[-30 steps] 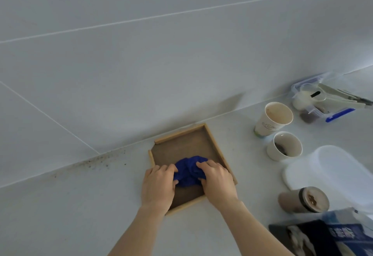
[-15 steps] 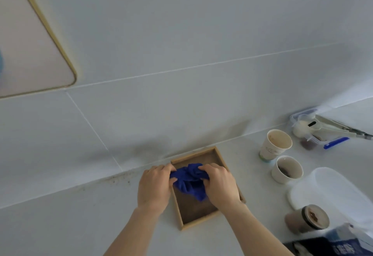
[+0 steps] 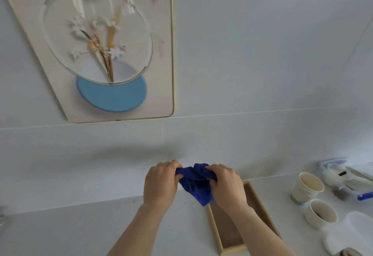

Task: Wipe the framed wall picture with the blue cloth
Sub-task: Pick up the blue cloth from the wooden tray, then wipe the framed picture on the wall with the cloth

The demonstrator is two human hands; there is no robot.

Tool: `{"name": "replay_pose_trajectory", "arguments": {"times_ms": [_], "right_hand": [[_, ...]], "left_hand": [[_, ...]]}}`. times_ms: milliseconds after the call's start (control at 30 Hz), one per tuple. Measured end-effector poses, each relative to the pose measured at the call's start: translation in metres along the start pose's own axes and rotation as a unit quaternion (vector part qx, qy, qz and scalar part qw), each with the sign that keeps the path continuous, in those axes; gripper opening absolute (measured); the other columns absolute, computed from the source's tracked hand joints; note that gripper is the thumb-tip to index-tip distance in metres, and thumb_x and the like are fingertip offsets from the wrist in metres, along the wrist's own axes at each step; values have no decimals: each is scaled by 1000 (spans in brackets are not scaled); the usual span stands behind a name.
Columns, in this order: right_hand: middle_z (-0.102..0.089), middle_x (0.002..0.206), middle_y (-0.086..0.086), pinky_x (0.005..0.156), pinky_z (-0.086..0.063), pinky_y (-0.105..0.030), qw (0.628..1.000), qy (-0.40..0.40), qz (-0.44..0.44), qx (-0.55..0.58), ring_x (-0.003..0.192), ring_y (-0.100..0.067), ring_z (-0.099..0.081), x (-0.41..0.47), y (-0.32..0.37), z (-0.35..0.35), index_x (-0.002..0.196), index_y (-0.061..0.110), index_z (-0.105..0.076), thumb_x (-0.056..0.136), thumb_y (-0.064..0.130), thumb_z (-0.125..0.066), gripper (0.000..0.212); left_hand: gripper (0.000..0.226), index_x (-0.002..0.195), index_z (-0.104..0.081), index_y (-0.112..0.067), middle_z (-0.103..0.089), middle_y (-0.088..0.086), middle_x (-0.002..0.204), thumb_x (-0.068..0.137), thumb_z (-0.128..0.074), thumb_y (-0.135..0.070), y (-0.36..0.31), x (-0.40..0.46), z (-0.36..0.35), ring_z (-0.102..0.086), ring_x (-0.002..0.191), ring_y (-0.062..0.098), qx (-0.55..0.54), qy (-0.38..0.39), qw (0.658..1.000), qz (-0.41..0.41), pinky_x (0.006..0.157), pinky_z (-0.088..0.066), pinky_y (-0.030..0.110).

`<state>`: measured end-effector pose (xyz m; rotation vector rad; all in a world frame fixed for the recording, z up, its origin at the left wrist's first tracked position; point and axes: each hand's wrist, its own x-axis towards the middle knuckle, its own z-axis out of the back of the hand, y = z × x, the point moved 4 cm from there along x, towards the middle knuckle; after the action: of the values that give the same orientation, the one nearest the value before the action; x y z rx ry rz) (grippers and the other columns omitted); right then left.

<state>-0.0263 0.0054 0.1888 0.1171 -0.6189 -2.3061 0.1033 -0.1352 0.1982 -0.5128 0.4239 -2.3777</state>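
Cloth [image 3: 196, 185] bunched, gripped by left hand [image 3: 160, 185] and right hand [image 3: 227, 188] above counter's back edge. Picture [image 3: 113, 54] on wall, upper left, apparently unwiped. Next: lift cloth to glass.

hands [image 3: 161, 185] 2 | cloth [image 3: 196, 185] 1 | picture [image 3: 113, 50] 1 | cups [image 3: 307, 187] 2 | tray [image 3: 254, 197] 1

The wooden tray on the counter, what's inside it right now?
The wooden tray shows only its bare brown floor. The right hand and forearm cover its far end, so that part stays unseen. The blue cloth is held up by both hands.
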Motion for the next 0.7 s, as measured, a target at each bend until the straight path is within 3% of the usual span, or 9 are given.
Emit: {"name": "replay_pose_trajectory", "arguments": {"times_ms": [133,533,700], "right_hand": [[-75,105,3,73,-52,-35,999,-17,14,26,92,-26,-67,-3,45,7,119,27,-72,91,6,-53,40],[-77,111,8,80,-55,-31,996,-54,53,45,96,-21,-69,-1,145,30,121,30,-73,91,6,-54,42],[-77,101,13,77,-58,-33,992,-68,39,102,90,-17,-70,2,162,38,108,37,-74,89,6,-56,41]], "left_hand": [[12,108,-68,-30,-71,-10,96,101,-58,-33,22,0,42,-60,91,17,-6,-32,999,0,73,-41,27],[12,110,-65,-36,-71,-15,99,100,-59,-37,65,7,134,-60,91,13,-12,-101,995,-15,71,-41,23],[10,107,-66,-37,-69,-16,94,99,-60,-35,70,12,153,-60,89,12,-26,-110,993,-17,73,-46,24]]}}
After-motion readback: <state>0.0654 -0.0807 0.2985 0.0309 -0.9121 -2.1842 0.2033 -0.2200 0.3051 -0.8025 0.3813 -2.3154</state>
